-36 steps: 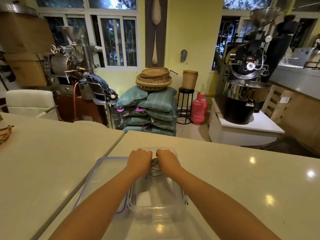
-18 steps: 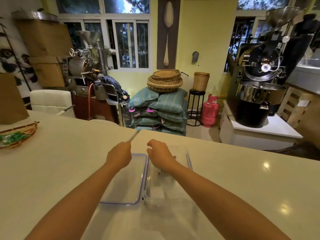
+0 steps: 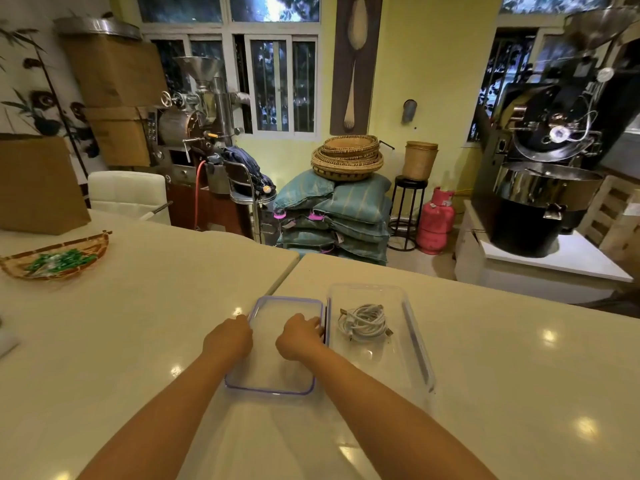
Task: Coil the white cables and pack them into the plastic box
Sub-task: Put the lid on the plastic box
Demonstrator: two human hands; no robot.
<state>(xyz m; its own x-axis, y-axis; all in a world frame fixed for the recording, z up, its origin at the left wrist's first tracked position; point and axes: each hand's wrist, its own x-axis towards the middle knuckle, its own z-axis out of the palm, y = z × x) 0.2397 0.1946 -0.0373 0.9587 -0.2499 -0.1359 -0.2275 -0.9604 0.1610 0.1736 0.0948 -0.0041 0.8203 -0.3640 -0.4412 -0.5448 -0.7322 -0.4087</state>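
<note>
A clear plastic box [image 3: 414, 344] stands on the pale table, right of centre. Coiled white cables [image 3: 363, 320] lie inside it near its far end. To its left lies the clear lid [image 3: 273, 372] with a purple rim, flat on the table. My left hand [image 3: 228, 341] rests on the lid's left edge, fingers curled over the rim. My right hand [image 3: 299, 336] sits on the lid's right edge, next to the box wall, fingers curled on the rim.
A woven tray [image 3: 55, 259] with green wrapped sweets sits at the far left of the table. A brown cardboard box [image 3: 38, 185] stands behind it. The table's far edge [image 3: 450, 280] drops off beyond the plastic box.
Both hands left the cables in the box and moved left onto the lid. The view shifted, so box and lid now sit further from me.
</note>
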